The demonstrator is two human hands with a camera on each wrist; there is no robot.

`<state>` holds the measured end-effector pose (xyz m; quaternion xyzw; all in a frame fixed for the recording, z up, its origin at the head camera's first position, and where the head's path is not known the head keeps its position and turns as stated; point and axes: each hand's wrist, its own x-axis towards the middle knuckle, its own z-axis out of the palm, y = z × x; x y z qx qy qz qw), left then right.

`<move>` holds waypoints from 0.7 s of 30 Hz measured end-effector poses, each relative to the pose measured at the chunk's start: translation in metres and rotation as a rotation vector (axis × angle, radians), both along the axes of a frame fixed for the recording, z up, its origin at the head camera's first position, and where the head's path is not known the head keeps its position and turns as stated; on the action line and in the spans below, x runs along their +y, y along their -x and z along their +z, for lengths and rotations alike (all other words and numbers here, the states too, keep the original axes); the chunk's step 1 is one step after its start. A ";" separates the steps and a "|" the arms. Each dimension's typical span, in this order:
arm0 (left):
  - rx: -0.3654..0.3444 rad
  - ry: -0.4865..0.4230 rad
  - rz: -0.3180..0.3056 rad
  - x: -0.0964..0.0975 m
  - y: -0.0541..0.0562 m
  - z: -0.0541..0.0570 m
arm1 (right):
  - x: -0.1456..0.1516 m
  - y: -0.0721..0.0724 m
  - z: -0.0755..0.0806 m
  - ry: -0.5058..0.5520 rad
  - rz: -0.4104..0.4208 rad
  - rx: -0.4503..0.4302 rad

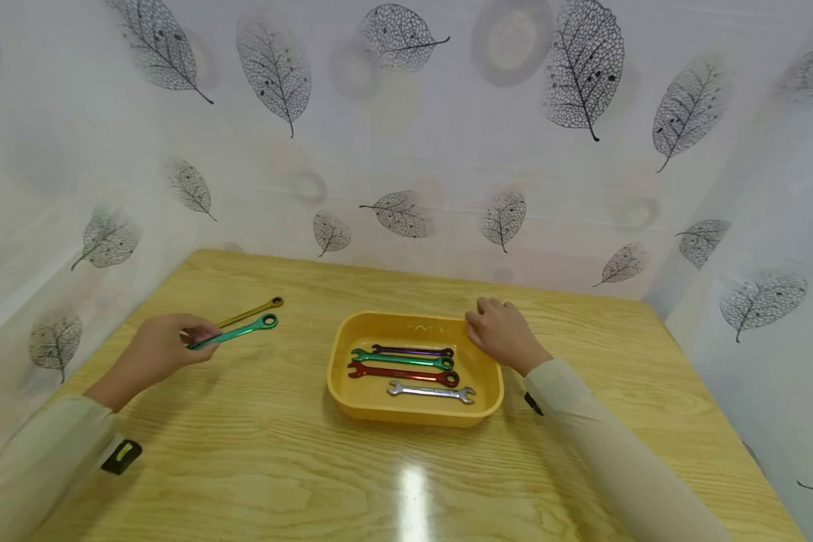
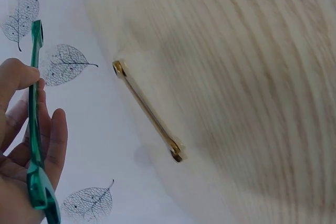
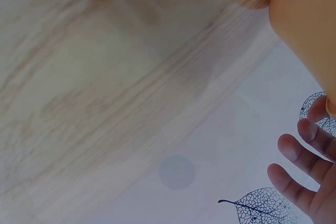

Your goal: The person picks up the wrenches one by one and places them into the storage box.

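Observation:
My left hand (image 1: 159, 346) holds a green combination wrench (image 1: 240, 332) above the left side of the table, its ring end pointing right. In the left wrist view thumb and fingers pinch this green wrench (image 2: 34, 114) along its shaft. A gold wrench (image 1: 249, 312) lies on the table just behind it. At the back right corner of a yellow plastic bin (image 1: 416, 416), my right hand (image 1: 504, 335) grips the rim, thumb toward the inside. The right wrist view has several of its fingers (image 3: 302, 158) spread beside the bin's outer wall (image 3: 310, 24).
Inside the bin lie a purple wrench (image 1: 413, 351), another green wrench (image 1: 403, 360), a red wrench (image 1: 403, 373) and a silver open-end wrench (image 1: 433, 392), roughly parallel. A leaf-patterned curtain (image 1: 406, 150) hangs behind the wooden table (image 1: 278, 467) and along its sides.

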<state>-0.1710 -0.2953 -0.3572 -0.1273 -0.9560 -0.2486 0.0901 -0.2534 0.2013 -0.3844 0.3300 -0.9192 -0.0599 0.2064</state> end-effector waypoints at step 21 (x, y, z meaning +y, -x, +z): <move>0.023 -0.026 -0.070 0.045 0.002 0.021 | -0.001 0.000 0.001 -0.004 -0.017 -0.017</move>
